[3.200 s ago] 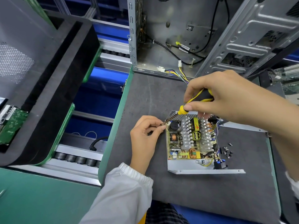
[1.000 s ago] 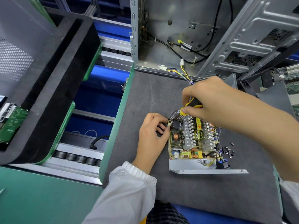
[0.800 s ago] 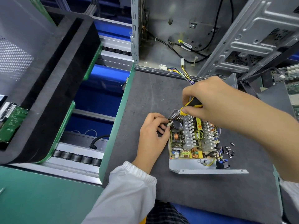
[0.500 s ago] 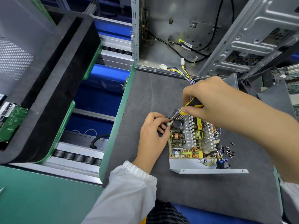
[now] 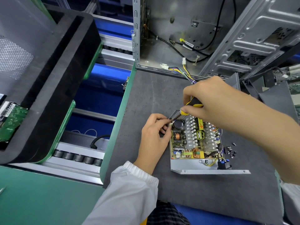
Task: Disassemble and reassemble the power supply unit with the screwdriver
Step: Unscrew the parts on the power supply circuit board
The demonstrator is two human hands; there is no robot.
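The opened power supply unit (image 5: 194, 140) lies on the grey mat, its circuit board with heat sinks and coils exposed in a metal tray. My right hand (image 5: 209, 103) grips the yellow-and-black screwdriver (image 5: 193, 103), whose shaft slants down-left to the board's far-left corner. My left hand (image 5: 154, 135) sits at that corner, fingers curled and pinching at the screwdriver tip; any screw there is too small to see.
Several loose black screws (image 5: 230, 151) lie right of the unit. An open computer case (image 5: 186, 34) stands at the back with cables trailing out. A black foam tray (image 5: 53, 82) and a green circuit board (image 5: 11, 120) are on the left, beyond a roller conveyor (image 5: 78, 157).
Since 3.2 s ago the screwdriver tip came down onto the board's far-left corner and my left hand closed in beside it. Over the last second both hands stay nearly still.
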